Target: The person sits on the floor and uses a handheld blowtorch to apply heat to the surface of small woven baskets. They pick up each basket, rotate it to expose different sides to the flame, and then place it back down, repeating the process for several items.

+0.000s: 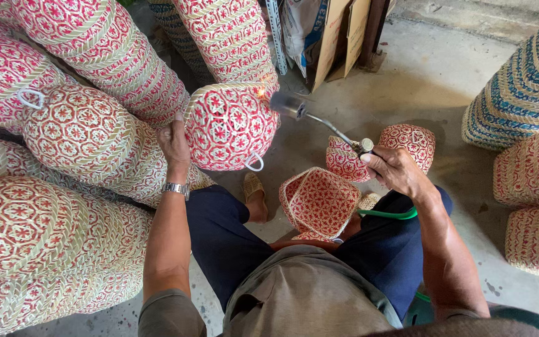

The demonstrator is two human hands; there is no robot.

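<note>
While I am looking down from the head camera, my left hand (174, 145) is gripping the left edge of a red-and-cream woven basket (229, 125), with the fingers curled over its rim and the thumb side toward me. That basket is being held up off the floor, in the middle of the scene, with its rounded bottom facing me and its small white loop (254, 164) hanging at the near right.

My right hand (394, 168) is wrapping tight around the handle of a gas torch (319, 122), near the brass knob. The torch's long axis is running from that hand, far and to the left, so its dark nozzle (285, 104) is ending just beside the basket's far right edge. A small orange glow (261, 93) is showing right where the nozzle is pointing; I think it is flame licking the weave, though it is too small to be sure. So the basket is lying to the left of the torch hand, and the nozzle tip, not the fingers, is the part nearest it.

A green hose (388, 214) is trailing from under the right hand across my dark trousers. Smaller baskets of the same pattern (319, 201) are sitting by my knees on the concrete floor (432, 75), and stacked ones (76, 131) are piling up on the left, with blue-patterned ones (525, 87) at far right.
</note>
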